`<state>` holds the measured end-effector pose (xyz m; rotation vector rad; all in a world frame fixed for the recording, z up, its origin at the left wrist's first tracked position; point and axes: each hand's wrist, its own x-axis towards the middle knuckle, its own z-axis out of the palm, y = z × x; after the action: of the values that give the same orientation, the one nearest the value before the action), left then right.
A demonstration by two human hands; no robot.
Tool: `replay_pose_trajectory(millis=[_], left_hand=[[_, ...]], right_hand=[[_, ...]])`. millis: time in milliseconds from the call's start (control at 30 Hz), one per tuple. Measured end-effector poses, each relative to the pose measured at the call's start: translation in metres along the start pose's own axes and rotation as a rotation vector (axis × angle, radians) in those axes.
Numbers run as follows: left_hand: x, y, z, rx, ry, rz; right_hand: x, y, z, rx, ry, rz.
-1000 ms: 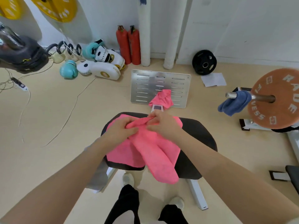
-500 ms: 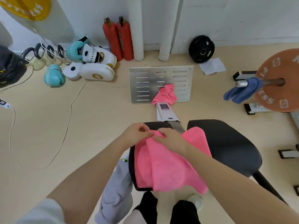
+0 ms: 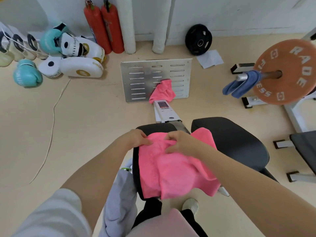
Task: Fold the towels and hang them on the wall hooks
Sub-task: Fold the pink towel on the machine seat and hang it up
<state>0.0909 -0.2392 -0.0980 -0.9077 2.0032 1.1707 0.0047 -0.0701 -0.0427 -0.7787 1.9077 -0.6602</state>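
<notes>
We see fluffy pink terry towel point(image 3: 172, 170) draped, partly folded, over black padded bench seat point(image 3: 239, 142), near edge overhanging.

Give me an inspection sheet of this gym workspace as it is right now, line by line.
Surface: black bench pad, partly covered by the towel being folded.
Job's things: pink towel on the bench, rumpled, near edge hanging over; second pink towel bunched against the slotted metal plate; blue towel draped on the barbell sleeve.
Clutter: boxing gloves and white pads on the floor; paper sheet.
Grippers: left hand and right hand both pinch the towel's far edge.
Cables: white cord trailing across the floor.
Surroundings: two red extinguishers, black weight plate, orange barbell plate; wall hooks not seen.
</notes>
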Motion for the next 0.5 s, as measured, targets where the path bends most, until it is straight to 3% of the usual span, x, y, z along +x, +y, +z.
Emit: replay_pose_trajectory(millis=[200, 300, 400, 500], left_hand=[[-0.034, 0.024, 0.010, -0.618, 0.121, 0.161], [-0.064, 0.035, 0.015, -0.972, -0.054, 0.197], [-0.086, 0.041, 0.025, -1.242, -0.193, 0.234], [-0.097, 0.045, 0.036, -1.386, -0.148, 0.263]], right_hand=[[-0.033, -0.027, -0.017, 0.336, -0.068, 0.022], [-0.044, -0.037, -0.016, 0.446, -0.076, -0.010], [-0.050, -0.039, -0.005, 0.401, 0.048, -0.109], [-0.054, -0.040, 0.001, 0.369, 0.215, -0.189]])
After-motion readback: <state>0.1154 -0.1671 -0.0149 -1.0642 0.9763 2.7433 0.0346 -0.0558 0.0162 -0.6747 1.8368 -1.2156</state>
